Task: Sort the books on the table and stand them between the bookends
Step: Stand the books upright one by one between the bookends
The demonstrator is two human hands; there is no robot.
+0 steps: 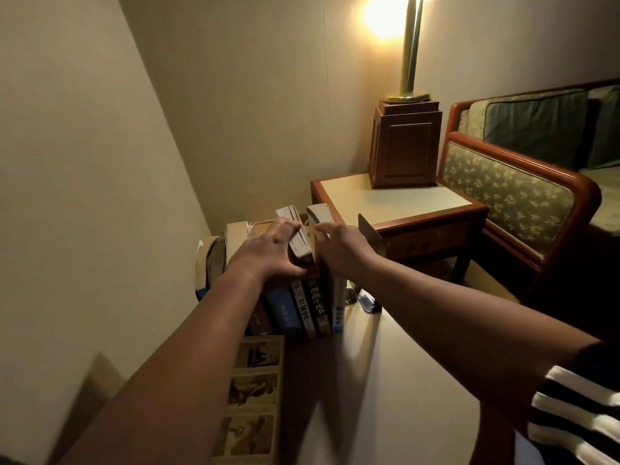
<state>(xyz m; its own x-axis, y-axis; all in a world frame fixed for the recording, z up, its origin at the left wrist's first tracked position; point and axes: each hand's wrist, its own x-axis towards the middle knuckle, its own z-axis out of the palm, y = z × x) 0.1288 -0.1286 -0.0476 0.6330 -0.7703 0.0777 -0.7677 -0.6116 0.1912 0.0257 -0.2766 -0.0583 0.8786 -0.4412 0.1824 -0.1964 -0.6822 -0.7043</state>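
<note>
Gripping a worn book atop the standing row, the left hand is clamped; the right hand seemingly rests open against the end book beside the dark bookend.

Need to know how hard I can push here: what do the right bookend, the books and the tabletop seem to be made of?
Bookend: probably thin sheet metal, dark matte; it shows as a flat, slim plate with a rounded top.
Books: paperbacks, glossy printed spines; the page edges look yellowed and worn.
Tabletop: smooth pale surface, likely laminate; it gives a soft sheen under the lamp light.
</note>
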